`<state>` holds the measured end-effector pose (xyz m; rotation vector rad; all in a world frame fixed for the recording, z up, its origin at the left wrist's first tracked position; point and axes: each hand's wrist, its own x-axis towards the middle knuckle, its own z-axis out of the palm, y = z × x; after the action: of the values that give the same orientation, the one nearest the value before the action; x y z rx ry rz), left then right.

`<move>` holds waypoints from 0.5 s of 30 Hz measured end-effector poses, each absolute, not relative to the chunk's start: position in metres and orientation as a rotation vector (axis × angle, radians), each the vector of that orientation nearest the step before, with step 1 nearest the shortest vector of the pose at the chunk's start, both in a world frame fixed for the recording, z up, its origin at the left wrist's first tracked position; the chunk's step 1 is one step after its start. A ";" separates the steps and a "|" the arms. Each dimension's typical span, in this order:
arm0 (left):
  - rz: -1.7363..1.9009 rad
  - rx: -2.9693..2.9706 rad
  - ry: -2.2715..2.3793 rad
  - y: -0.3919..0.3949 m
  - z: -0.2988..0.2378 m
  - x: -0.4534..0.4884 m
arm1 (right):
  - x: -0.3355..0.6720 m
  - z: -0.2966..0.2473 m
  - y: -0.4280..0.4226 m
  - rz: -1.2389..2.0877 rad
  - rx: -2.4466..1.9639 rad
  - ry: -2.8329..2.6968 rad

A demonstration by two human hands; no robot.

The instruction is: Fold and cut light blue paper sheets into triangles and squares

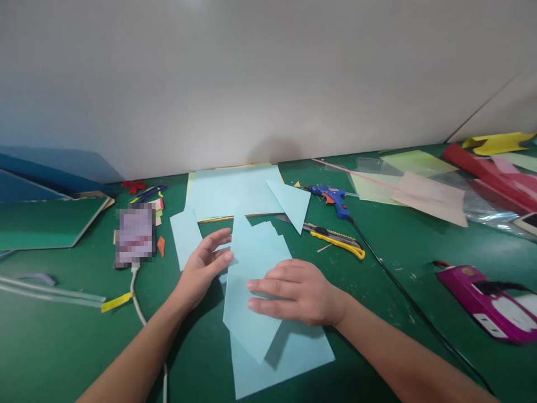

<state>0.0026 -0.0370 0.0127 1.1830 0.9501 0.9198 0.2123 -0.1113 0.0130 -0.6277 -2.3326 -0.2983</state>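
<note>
Head cam | paper (250, 266): prob light, bendy, creases easy, edges safest | left hand (201, 270): fingers parted, at edge | right hand (305, 294): on top, can't tell grip

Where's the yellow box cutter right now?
In the head view, the yellow cutter lies right of centre on the green table, just below the blue glue gun.

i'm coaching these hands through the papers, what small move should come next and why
Probably the left hand should close its fingers on the left edge of the upper pale blue paper to steady it. They look parted at that edge, while the right hand lies across the paper, and a shadow on the lower blue sheet suggests the paper is slightly raised.
</note>
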 end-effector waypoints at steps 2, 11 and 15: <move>0.929 1.195 0.946 -0.037 0.013 0.004 | 0.211 0.013 -0.111 -0.338 -0.608 -2.405; 0.955 1.411 1.149 -0.036 0.007 0.006 | 0.234 0.014 -0.100 -0.308 -0.776 -2.463; 0.963 1.571 1.162 -0.040 0.007 0.008 | 0.243 0.013 -0.097 -0.193 -0.822 -2.413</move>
<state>0.0080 -0.0396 0.0068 1.5707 1.1616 0.9630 0.2429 -0.0969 0.0128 -0.8218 -2.4130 -0.1930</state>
